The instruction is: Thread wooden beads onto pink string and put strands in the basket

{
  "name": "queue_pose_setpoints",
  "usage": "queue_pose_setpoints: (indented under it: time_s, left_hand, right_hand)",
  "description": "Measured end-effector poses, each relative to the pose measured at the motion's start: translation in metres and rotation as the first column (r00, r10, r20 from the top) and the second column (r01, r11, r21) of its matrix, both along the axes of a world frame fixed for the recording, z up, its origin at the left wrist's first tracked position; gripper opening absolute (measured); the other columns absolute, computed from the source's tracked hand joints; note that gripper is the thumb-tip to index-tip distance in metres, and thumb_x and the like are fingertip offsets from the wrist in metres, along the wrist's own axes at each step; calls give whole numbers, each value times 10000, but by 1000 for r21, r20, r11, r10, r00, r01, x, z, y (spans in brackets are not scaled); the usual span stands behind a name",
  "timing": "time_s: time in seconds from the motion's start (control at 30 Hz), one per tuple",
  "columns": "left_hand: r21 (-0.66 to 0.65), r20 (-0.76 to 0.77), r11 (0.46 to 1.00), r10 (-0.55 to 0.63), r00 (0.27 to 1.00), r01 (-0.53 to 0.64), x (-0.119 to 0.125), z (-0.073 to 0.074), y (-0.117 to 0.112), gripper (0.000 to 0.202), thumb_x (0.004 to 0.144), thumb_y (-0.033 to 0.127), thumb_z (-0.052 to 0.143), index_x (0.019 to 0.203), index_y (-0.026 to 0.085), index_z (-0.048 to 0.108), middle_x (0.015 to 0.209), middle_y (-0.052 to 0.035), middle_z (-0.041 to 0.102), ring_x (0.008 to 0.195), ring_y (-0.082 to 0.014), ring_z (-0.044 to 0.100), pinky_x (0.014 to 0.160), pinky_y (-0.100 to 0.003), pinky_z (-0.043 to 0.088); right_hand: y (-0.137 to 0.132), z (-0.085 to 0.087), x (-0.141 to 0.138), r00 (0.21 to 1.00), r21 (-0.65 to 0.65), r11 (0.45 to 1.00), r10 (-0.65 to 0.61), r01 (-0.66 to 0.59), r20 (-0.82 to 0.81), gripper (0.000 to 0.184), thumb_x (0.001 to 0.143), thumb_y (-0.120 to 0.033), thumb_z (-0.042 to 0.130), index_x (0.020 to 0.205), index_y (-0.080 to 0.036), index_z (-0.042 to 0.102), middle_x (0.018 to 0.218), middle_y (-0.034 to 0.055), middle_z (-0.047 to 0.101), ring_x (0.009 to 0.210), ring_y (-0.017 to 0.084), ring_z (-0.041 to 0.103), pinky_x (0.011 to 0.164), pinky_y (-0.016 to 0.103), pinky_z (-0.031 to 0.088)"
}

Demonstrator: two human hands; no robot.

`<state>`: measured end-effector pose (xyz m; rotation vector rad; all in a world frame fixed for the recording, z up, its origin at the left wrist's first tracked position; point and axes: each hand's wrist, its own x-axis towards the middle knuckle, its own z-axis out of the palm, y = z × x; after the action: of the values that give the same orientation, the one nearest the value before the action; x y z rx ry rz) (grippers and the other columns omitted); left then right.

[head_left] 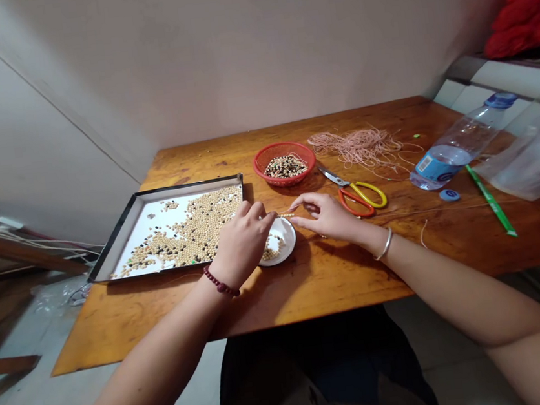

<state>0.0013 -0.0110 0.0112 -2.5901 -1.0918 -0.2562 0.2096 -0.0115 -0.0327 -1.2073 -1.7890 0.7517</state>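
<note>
Above a small white dish (pixel 291 250) my left hand (pixel 243 239) has its fingers pinched at one end of a short string of pale beads (pixel 285 215). Across from it, my right hand (pixel 326 214) closes thumb and fingers on the other end, where a thin pink thread shows. The bead row stretches level between the two hands. Some loose beads lie in the dish, partly hidden behind my left hand. Left of that hand is a black-edged tray (pixel 131 213) with a white bottom, holding many pale and some dark beads.
Behind my hands stand a red basket (pixel 256 165) of mixed beads and a heap of pink thread (pixel 358 147). Scissors (pixel 363 197) lie beside my right hand. Further right are a plastic bottle (pixel 445 160), a blue cap (pixel 449 195) and a green pen-like stick (pixel 492 203).
</note>
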Motion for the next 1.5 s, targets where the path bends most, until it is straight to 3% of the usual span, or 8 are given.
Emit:
queue_pose_setpoints:
  time_s: [0.27, 0.5, 0.6, 0.7, 0.9, 1.1, 1.33, 1.5]
  left_hand:
    - [19, 6, 1000, 6, 1000, -6, 1, 0, -1, 241, 893, 105, 443, 1018, 179, 635, 940, -107, 562, 895, -232, 489, 596, -294, 412]
    - [-49, 272, 999, -9, 962, 23, 0, -6, 9, 198, 916, 202, 488, 1023, 193, 654, 945, -85, 621, 897, -208, 534, 698, -304, 448]
    - [-201, 553, 972, 13, 833, 118, -2, -8, 18, 171, 888, 279, 563, 995, 188, 661, 928, -62, 666, 821, -163, 578, 748, -305, 473]
    - [-429, 740, 860, 159, 654, 277, -1, -7, 23, 248, 838, 328, 626, 1035, 180, 645, 966, -67, 692, 788, -139, 620, 703, -272, 502]
    - [-585, 798, 741, 452, 398, 330, 3, -6, 24, 267, 802, 366, 643, 949, 143, 630, 867, -74, 694, 746, -137, 633, 608, -229, 501]
    - [-561, 815, 769, 447, 368, 306, 4, -11, 25, 238, 780, 373, 664, 801, 137, 644, 799, -55, 682, 639, -105, 584, 565, -217, 462]
    - [-525, 811, 815, 391, 436, 246, 1, -16, 30, 265, 787, 404, 650, 796, 139, 652, 786, -53, 677, 663, -117, 589, 609, -236, 473]
    - [-499, 819, 834, 366, 443, 233, -1, -17, 35, 263, 783, 408, 652, 747, 149, 623, 744, -39, 655, 664, -120, 578, 609, -233, 465]
  right_hand:
    - [1, 0, -1, 999, 98, 995, -32, 34, -18, 175, 812, -357, 634, 794, -206, 721, 673, 16, 531, 593, 132, 397, 572, 264, 274]
    - [9, -6, -3, 962, -174, 985, -26, -22, -270, 332, 740, -485, 663, 708, -155, 651, 633, 8, 562, 559, 104, 427, 521, 236, 284]
    - [7, 2, -4, 934, -276, 959, -48, -55, -354, 414, 674, -549, 692, 643, -146, 607, 530, -44, 434, 487, 64, 308, 457, 216, 186]
    - [4, 7, -3, 901, -369, 921, -51, -125, -432, 428, 671, -559, 698, 667, -145, 591, 494, -84, 315, 448, 47, 202, 427, 219, 107]
    - [2, 7, -1, 855, -463, 859, -58, -220, -515, 399, 686, -525, 712, 740, -153, 579, 494, -101, 282, 412, 41, 170, 394, 226, 75]
    - [2, 8, -3, 839, -478, 850, -83, -223, -538, 355, 717, -483, 695, 761, -157, 562, 508, -103, 276, 416, 42, 165, 400, 224, 67]
    - [3, 10, -1, 653, -458, 841, -178, -287, -736, 327, 717, -294, 639, 661, -204, 330, 575, -93, 271, 438, 44, 154, 423, 216, 49]
    - [3, 10, 1, 682, -423, 877, -164, -230, -712, 323, 677, -199, 603, 643, -209, 282, 550, -96, 221, 454, 53, 158, 431, 212, 78]
